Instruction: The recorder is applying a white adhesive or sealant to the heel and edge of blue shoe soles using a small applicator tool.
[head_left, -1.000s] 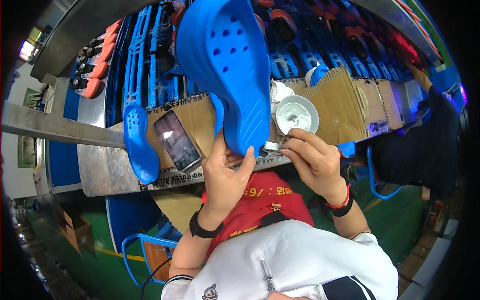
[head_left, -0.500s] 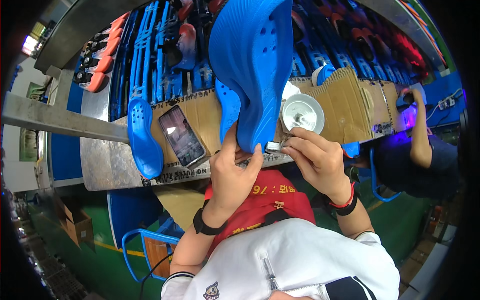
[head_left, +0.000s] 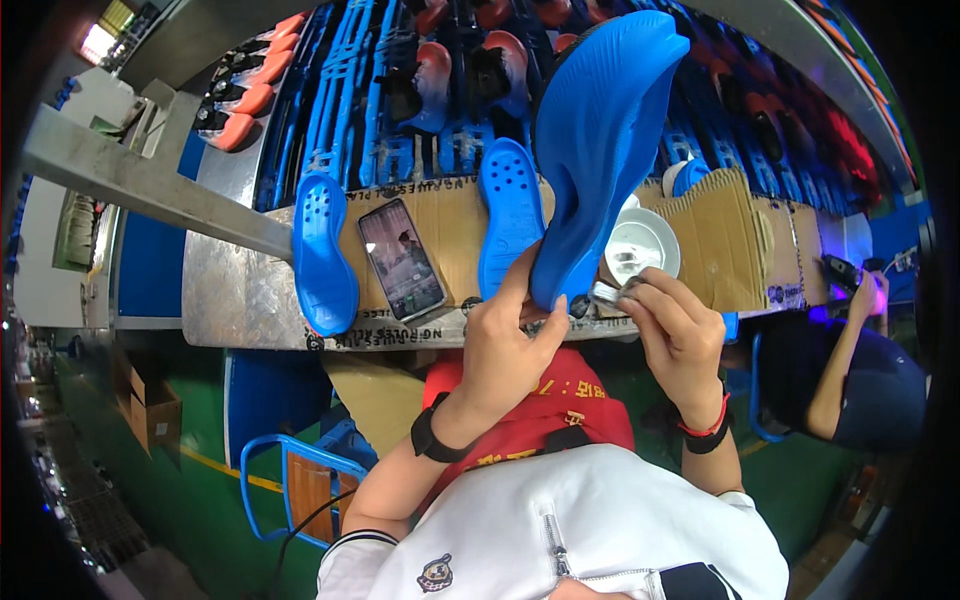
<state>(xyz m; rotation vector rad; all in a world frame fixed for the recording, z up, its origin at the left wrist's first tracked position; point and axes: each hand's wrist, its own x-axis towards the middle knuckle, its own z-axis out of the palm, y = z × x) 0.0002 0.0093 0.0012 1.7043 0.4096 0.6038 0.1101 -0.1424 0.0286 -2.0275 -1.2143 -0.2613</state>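
A large blue shoe sole (head_left: 605, 150) stands tilted above the bench, its grooved side wall facing me. Its lower end is pinched between the thumb and fingers of my left hand (head_left: 508, 340). Close to that end, my right hand (head_left: 682, 325) grips a small whitish tool (head_left: 606, 294) in its fingertips; the tool's exact kind is unclear. Just beyond my right fingers sits a white bowl (head_left: 672, 238), partly covered by them. Another blue sole with holes (head_left: 512, 200) lies behind my left hand, and a third sole (head_left: 325, 260) lies farther left.
A phone (head_left: 403, 262) lies on the cardboard-covered bench (head_left: 455, 215). A slanting metal bar (head_left: 150, 195) crosses at left. Beyond is a rack with blue strips (head_left: 325, 95) and several shoes (head_left: 432, 85). A co-worker's arm (head_left: 850, 340) reaches in at right.
The blue sole has turned and leans farther right, with its holes no longer facing me. Both hands keep their holds. The whole view has shifted slightly.
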